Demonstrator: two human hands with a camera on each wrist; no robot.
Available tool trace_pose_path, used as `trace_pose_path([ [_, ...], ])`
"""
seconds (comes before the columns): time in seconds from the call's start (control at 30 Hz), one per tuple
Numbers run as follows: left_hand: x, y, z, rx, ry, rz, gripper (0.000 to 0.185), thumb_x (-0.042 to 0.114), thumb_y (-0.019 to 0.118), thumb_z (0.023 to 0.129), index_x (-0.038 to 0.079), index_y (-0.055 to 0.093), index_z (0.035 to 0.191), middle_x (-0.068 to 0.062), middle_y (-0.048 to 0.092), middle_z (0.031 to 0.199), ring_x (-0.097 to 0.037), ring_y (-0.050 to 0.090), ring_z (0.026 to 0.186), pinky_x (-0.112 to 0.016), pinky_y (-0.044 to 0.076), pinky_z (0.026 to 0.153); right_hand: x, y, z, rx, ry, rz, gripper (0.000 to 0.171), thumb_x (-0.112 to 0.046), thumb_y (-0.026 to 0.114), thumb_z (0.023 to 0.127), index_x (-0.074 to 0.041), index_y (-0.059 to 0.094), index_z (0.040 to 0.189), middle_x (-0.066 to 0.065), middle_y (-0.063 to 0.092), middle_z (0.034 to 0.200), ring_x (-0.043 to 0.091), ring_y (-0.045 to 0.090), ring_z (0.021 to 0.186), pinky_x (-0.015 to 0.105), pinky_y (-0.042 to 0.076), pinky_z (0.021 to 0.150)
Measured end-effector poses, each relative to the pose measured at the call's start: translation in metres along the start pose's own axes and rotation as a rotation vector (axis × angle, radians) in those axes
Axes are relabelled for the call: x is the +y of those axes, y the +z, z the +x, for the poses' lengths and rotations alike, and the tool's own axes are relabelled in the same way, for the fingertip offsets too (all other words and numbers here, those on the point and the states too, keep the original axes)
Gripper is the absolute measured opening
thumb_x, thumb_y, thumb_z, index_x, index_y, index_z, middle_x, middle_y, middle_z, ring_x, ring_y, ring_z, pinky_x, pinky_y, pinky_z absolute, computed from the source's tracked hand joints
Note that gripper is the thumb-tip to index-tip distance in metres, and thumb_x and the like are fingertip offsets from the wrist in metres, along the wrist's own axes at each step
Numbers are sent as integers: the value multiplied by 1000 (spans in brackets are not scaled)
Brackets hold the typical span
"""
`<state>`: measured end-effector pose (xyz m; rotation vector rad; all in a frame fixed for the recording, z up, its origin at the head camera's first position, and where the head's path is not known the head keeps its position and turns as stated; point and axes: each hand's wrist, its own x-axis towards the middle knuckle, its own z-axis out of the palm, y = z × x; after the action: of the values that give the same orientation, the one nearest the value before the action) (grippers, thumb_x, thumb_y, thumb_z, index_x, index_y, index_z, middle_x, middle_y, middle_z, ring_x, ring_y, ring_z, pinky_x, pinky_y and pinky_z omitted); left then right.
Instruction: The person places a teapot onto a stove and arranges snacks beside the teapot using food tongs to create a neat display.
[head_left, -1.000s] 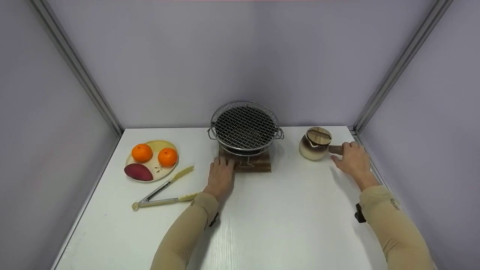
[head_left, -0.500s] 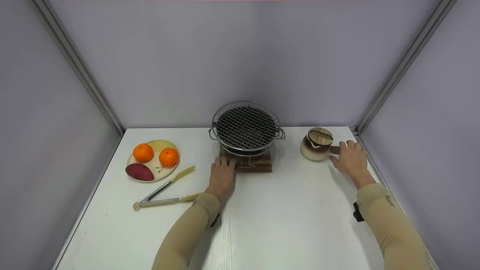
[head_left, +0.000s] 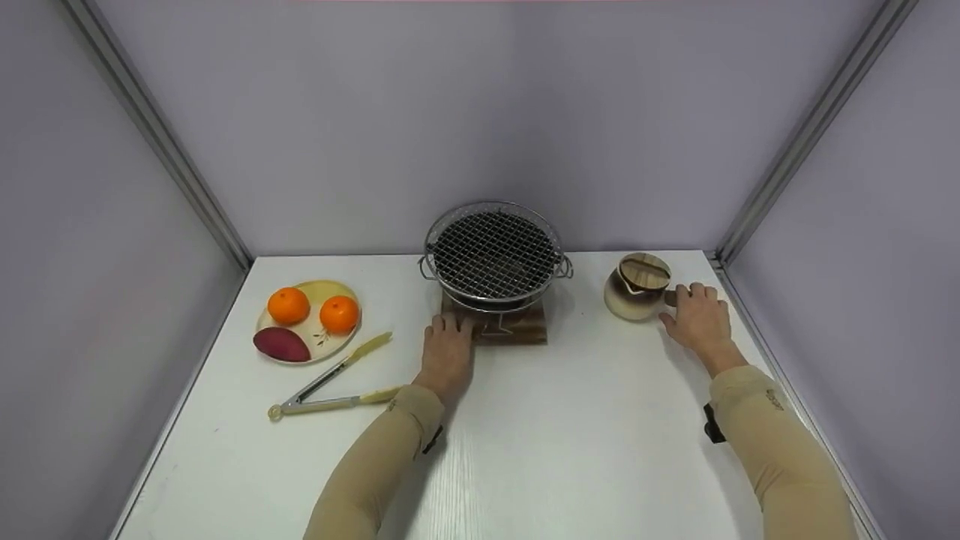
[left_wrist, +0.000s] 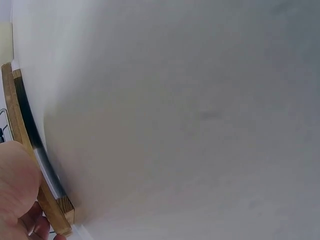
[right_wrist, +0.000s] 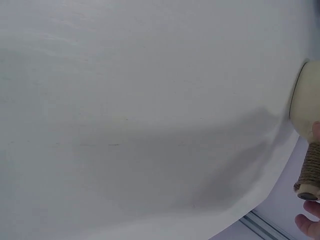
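A round tabletop grill [head_left: 493,255] with a wire mesh top stands on a wooden base [head_left: 517,330] at the back middle. My left hand [head_left: 447,352] grips the base's front left corner. In the left wrist view its thumb lies along the wooden board [left_wrist: 47,195], with curled fingers below. A cream and brown side-handled teapot [head_left: 628,300] with a wooden lid [head_left: 643,271] stands upright at back right. Around its handle is my right hand [head_left: 701,321], fingers loosely bent. The right wrist view shows the rope-wrapped handle [right_wrist: 310,167] between thumb and fingers.
On the left, a plate [head_left: 322,289] bears two oranges [head_left: 289,306] and a purple sweet potato [head_left: 282,344]. Spread tongs [head_left: 322,405] lie in front of it, one tip near my left sleeve. Grey walls [head_left: 495,112] enclose the table's back and sides.
My right hand has shifted left along the teapot's handle, covering more of it. The left hand stays at the grill's base. The whole head view has drifted slightly.
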<state>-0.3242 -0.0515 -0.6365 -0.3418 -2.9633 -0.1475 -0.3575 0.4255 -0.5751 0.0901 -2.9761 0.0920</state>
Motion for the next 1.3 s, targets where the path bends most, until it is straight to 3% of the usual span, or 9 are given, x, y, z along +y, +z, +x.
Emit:
trace_pose_path([
  [0.4,1,0,1,28,0,-16,38,9,58,109,8,59,147,-25,60,140,-40,53,129,-53,53,104,0,13,3,23,-27,-15,62,-26,70,108,15,50,150,41,53,136,65,52,134,79,44,114],
  [0.93,4,-4,2,-54,-42,1,46,6,63,108,9,55,154,-24,56,145,-39,50,135,-53,51,111,4,25,10,93,-68,-34,35,-14,60,113,16,55,129,38,53,120,60,55,116,73,50,96],
  [1.3,6,-3,1,-5,-48,13,45,9,66,107,8,59,152,-25,60,143,-38,52,129,-52,53,105,7,30,13,103,-73,-40,36,-16,58,111,16,53,128,39,52,119,60,54,115,73,48,97],
])
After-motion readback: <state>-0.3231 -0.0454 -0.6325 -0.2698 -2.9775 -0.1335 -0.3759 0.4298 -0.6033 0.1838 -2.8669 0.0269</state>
